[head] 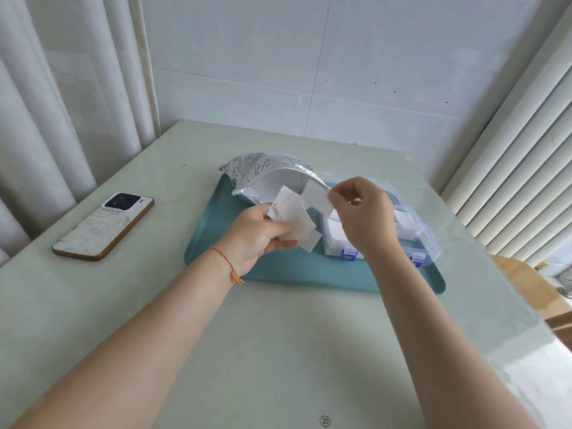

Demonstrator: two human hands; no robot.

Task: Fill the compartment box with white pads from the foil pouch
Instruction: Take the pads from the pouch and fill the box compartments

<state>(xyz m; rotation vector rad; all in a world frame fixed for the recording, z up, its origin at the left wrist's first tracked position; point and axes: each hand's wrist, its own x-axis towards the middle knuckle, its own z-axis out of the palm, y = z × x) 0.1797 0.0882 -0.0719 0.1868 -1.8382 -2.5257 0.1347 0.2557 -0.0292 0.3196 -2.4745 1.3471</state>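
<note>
Pale tiled walls and white curtains [62, 97] frame a light green tabletop [278, 351] carrying a teal tray [278, 267]. On the tray, the opened foil pouch [257, 168] lies at the far left and the clear compartment box [411, 233] at the right, some compartments already holding white pads. Above the tray, the left hand [257, 236] grips a fanned bunch of white pads [294, 218], while the right hand [365, 212] pinches a single pad [317, 195] between thumb and fingers. A phone [103, 226] lies face down well to the left.

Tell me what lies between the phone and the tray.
Nothing: in the head view, the stretch of table between the phone and the tray is bare. The left hand holding pads is over the tray itself.
</note>
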